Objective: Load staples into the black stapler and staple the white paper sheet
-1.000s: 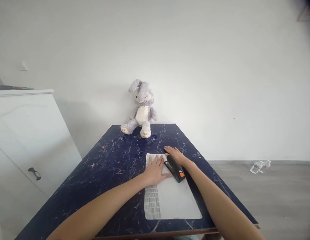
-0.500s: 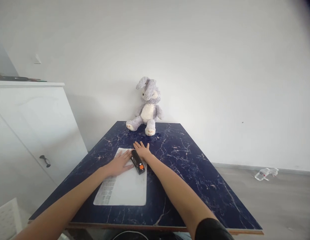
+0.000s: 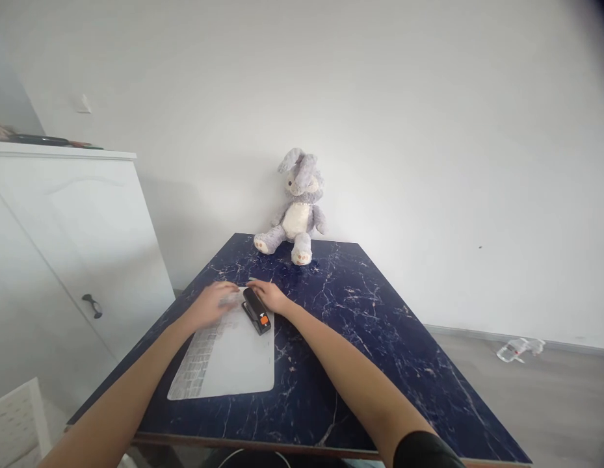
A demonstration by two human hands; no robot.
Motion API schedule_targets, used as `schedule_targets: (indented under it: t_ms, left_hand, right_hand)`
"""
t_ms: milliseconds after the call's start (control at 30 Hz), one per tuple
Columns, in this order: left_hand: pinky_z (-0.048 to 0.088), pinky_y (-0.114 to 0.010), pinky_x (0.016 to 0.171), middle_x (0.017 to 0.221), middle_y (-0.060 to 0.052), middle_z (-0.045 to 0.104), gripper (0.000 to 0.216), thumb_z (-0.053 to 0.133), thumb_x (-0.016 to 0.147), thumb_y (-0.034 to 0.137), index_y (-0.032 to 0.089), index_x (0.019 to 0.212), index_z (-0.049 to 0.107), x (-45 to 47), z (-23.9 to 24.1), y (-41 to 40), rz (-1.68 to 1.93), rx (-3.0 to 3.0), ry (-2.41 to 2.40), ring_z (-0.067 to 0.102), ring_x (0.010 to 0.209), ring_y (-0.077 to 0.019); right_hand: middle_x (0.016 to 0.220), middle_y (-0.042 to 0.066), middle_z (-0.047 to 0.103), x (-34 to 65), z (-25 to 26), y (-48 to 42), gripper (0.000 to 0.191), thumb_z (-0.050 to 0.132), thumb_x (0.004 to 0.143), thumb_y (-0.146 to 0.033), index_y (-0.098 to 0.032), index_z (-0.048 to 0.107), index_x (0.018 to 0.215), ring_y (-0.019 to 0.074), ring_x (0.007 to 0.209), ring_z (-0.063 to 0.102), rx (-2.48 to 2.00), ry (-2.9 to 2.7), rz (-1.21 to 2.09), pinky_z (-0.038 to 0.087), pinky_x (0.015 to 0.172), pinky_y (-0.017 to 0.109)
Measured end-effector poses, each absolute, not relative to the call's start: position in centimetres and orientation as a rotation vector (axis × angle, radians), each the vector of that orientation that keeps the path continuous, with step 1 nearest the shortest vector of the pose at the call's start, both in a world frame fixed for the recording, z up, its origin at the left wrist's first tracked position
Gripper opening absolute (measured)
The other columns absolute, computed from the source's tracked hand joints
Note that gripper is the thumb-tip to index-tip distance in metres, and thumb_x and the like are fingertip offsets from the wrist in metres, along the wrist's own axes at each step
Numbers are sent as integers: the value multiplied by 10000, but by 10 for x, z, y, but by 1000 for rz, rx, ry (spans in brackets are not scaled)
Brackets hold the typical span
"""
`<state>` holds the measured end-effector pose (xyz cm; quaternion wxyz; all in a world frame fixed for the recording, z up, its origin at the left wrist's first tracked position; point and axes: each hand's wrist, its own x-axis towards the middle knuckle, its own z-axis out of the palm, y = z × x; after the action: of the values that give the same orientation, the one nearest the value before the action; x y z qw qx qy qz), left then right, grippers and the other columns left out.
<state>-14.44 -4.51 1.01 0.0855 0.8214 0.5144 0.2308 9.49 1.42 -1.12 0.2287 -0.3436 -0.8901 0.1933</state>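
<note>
A white sheet [image 3: 240, 364] with a grey grid-like pattern down its left side lies on the blue marbled table [image 3: 360, 351]. Across its upper right part rests a black stapler [image 3: 257, 312] with an orange mark. Over the sheet's upper left is my left hand [image 3: 216, 304], blurred, its fingers apart and holding nothing I can see. My right hand [image 3: 271, 298] lies at the sheet's top right corner, close against the stapler's far end. Its fingers point left along the top edge; whether they grip the sheet cannot be made out.
A grey plush rabbit [image 3: 299, 218] sits at the table's far end against the wall. To the left stands a white cabinet [image 3: 91, 227] with a dark handle. Clear plastic packaging [image 3: 519, 349] lies on the floor at right.
The sheet and stapler have shifted left on the table, and the sheet has turned slightly. My left hand has lifted and drawn left; my right hand's spread fingers have come together.
</note>
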Motion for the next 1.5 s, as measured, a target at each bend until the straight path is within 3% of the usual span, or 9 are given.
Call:
schedule_targets:
  t_ms: [100, 200, 333, 400, 500, 800, 1200, 1367, 1500]
  left_hand:
    - [482, -431, 1068, 1180, -97, 709, 340, 433, 948, 409, 223, 1055, 697, -153, 14, -40, 1017, 2375, 1697, 641, 1121, -278]
    - [513, -419, 1008, 1136, -95, 693, 292, 451, 926, 365, 213, 1021, 682, -151, 10, -41, 1071, 2335, 1762, 657, 1019, -260]
    - [423, -524, 1139, 1379, -156, 638, 441, 462, 968, 443, 195, 1246, 698, -130, -8, -49, 733, 2250, 2041, 572, 1306, -366]
    - [308, -650, 1185, 1574, -241, 477, 661, 420, 997, 570, 139, 1476, 568, -112, -21, -56, 512, 2127, 2270, 386, 1485, -476]
    - [211, -656, 1229, 1694, -282, 257, 816, 301, 1026, 634, 72, 1610, 387, -78, -35, -68, 311, 2205, 2226, 200, 1575, -496]
    - [35, -897, 1081, 1719, -301, 106, 908, 258, 990, 686, 64, 1650, 294, 30, -34, -95, 323, 2141, 2197, 70, 1536, -634]
    - [-59, -906, 1067, 1729, -259, 126, 1029, 241, 929, 825, 112, 1669, 274, 58, -25, -93, 290, 2143, 2056, -30, 1548, -617]
    - [-66, -899, 1080, 1732, -259, 116, 800, 344, 1002, 599, 80, 1607, 415, 60, -5, -89, 193, 2260, 2075, -12, 1572, -574]
    - [-40, -911, 1080, 1713, -250, 226, 596, 457, 959, 340, 95, 1494, 555, 63, 2, -78, 376, 2297, 2117, 45, 1573, -565]
  right_hand:
    - [1433, 100, 649, 101, -17, 8, 359, 513, 1006, -250, -183, 648, 1331, 256, 1385, 548, -702, -2643, 535, 397, 1201, 376]
    - [1496, 126, 595, 107, -19, 6, 414, 543, 982, -240, -161, 604, 1385, 268, 1425, 508, -585, -2701, 489, 351, 1230, 394]
    - [1556, 119, 547, 122, -22, 1, 466, 513, 1004, -233, -184, 543, 1466, 260, 1454, 493, -603, -2659, 492, 341, 1239, 419]
    - [1572, 113, 533, 135, -23, -4, 494, 518, 999, -221, -198, 528, 1493, 261, 1474, 477, -619, -2636, 490, 334, 1246, 428]
    - [1565, 98, 545, 163, -22, -15, 520, 531, 992, -213, -232, 526, 1512, 264, 1479, 477, -616, -2604, 503, 342, 1248, 449]
    - [1593, 40, 524, 275, 3, -65, 497, 439, 1051, -235, -291, 522, 1538, 221, 1500, 459, -842, -2554, 667, 340, 1268, 443]
    - [1427, 60, 675, 307, 9, -80, 426, 434, 1035, -258, -269, 648, 1404, 240, 1282, 660, -1002, -2423, 623, 500, 1104, 381]
    - [1230, 114, 742, 285, 10, -78, 455, 522, 1020, -469, -190, 627, 1364, 251, 1079, 702, -1228, -2077, 574, 538, 938, 372]
    - [996, 63, 727, 273, 16, -86, 422, 682, 900, -579, -190, 666, 1063, 206, 832, 651, -1293, -2205, 602, 497, 763, 321]
